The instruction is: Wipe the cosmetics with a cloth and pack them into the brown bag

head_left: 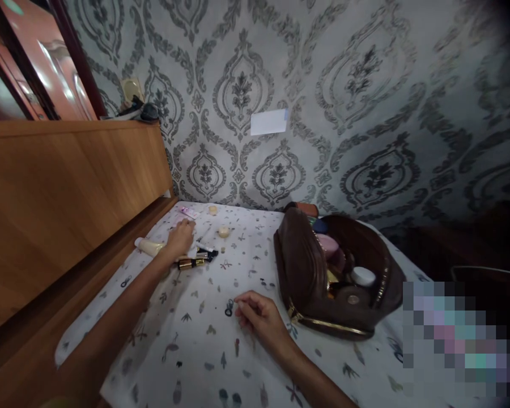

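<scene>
On the left of the patterned cloth, my left hand (181, 237) reaches down with bent fingers close to a small pink-and-white tube (188, 212). Whatever its fingertips grip is hidden. A cream-coloured tube (149, 247) lies beside its wrist. Just right of that wrist are a gold-and-black cosmetic tube (191, 263) and a slim white stick (204, 247). My right hand (258, 317) hovers over the middle of the cloth, fingers curled and thumb against the index finger, with nothing visible in them. To its right stands an unzipped brown cosmetic bag (301, 266).
Two small cream-coloured pots, one nearer (224, 232) and one farther (213, 209), sit near the wall. In the bag are a white round lid (362, 276) and a pink item (326, 245). A wooden panel (76, 192) borders the left side. A blurred patch covers the lower right.
</scene>
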`<state>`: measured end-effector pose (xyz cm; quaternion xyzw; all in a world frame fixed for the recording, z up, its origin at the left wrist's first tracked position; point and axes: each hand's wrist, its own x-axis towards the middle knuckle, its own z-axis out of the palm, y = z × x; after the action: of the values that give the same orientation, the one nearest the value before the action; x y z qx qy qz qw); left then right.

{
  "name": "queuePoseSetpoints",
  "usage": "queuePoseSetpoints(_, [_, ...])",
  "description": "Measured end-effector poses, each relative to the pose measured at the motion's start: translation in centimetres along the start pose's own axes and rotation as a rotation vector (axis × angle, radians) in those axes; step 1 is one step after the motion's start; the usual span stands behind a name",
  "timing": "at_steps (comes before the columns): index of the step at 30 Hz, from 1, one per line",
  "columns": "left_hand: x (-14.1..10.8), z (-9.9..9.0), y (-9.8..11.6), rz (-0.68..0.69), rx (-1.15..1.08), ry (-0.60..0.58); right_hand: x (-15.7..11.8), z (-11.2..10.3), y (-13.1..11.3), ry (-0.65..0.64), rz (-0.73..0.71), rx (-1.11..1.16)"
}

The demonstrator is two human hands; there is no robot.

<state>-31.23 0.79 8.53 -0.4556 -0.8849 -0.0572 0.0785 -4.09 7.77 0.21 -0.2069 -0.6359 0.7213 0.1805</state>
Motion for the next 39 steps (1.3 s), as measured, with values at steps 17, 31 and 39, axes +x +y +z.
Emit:
queuePoseSetpoints(17, [-0.5,0.5,2.1,0.061,-0.112,0.067,-0.2,-0.2,-0.3,0.022,0.002,0.082])
queuePoseSetpoints(31, [-11.3,2.9,12.8,0.427,-0.431,0.242,-2.2,0.9,-1.1,0.1,0.142,0.69])
queuePoseSetpoints(39, [-11.4,3.3,12.5,0.426,-0.732,0.237,-2.6,1.1,-0.1,0.077,0.062,0.571])
